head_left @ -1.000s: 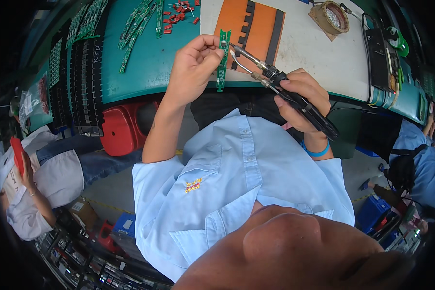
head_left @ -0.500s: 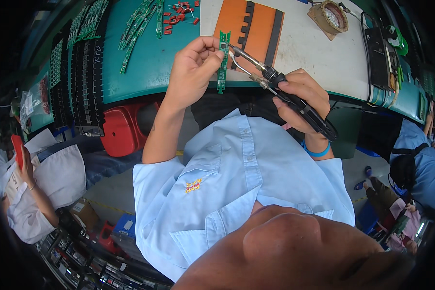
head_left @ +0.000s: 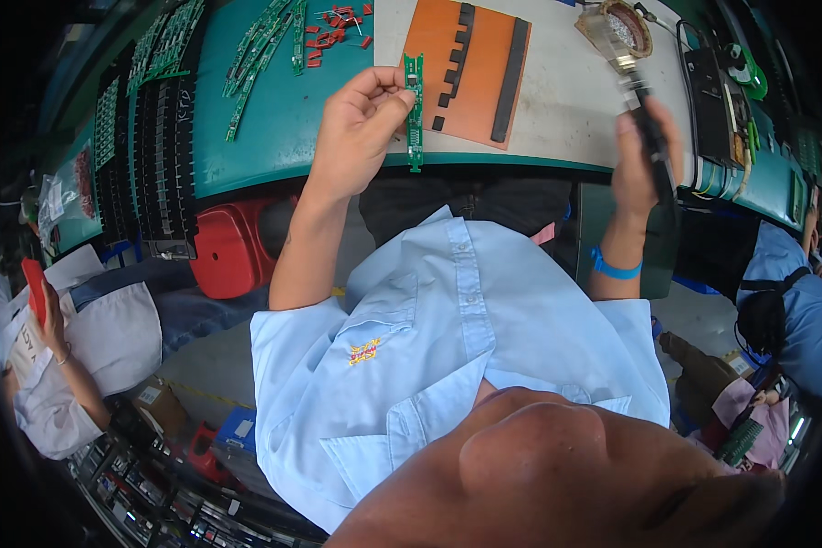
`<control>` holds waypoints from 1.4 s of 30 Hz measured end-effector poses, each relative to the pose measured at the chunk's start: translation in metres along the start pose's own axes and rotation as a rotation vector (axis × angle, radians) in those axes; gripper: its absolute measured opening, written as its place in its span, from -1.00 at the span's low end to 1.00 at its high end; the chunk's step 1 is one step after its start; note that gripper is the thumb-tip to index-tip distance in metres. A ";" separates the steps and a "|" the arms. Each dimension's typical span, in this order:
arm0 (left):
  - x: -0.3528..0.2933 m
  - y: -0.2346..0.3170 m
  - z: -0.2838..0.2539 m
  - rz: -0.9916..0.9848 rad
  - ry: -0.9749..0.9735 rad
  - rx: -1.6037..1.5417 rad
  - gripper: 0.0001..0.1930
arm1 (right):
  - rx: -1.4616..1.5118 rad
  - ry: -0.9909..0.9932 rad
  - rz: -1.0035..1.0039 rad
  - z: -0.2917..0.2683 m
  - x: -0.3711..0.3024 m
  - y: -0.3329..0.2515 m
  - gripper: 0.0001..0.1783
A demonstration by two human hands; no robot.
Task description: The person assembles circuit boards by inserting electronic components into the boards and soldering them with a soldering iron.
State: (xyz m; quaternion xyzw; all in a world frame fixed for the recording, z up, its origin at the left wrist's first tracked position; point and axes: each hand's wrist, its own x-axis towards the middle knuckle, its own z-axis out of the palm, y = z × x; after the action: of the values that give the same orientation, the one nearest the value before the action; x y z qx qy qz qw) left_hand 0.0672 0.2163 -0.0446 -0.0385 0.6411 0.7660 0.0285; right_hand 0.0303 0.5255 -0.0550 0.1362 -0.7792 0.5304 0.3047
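Between thumb and fingers, my left hand (head_left: 354, 132) pinches a narrow green circuit board (head_left: 415, 123) upright, just past the table's front edge. A small dark part shows near the board's upper end. My right hand (head_left: 639, 169) is wrapped round the black handle of a soldering iron (head_left: 653, 137), blurred by motion. The iron's metal front end points up toward a round, brown-rimmed dish (head_left: 647, 26) with shiny contents on a square base; whether it touches is unclear. An orange plate (head_left: 484, 68) with black strips lies between the two hands.
Red components (head_left: 340, 20) with wire legs lie at the back, beside several loose green boards (head_left: 263, 55). Black racks (head_left: 164, 151) holding boards stand at the left. A black box (head_left: 709, 105) with cables sits right; a red stool (head_left: 228, 251) is under the table. People sit at both sides.
The soldering iron has left the circuit board, moving right and up with my right hand toward the dish. My left hand still holds the board, shifted slightly left.
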 end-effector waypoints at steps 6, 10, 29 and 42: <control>0.002 0.000 0.003 -0.003 0.015 -0.019 -0.84 | 0.217 0.092 0.171 0.001 -0.002 0.007 -0.51; 0.005 0.002 0.005 -0.007 0.005 -0.003 -0.84 | 0.357 -0.306 -0.133 0.002 -0.020 -0.025 -0.49; 0.001 0.001 0.006 0.043 -0.015 0.002 -0.85 | 0.435 -0.503 -0.175 0.029 -0.028 -0.042 -0.53; 0.004 0.000 0.006 0.063 -0.023 0.071 -0.86 | 0.406 -0.538 -0.177 0.026 -0.026 -0.041 -0.52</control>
State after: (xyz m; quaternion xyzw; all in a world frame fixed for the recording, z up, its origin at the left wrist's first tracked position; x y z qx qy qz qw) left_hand 0.0626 0.2218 -0.0439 -0.0086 0.6684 0.7437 0.0132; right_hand 0.0641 0.4830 -0.0474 0.3959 -0.6954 0.5913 0.1000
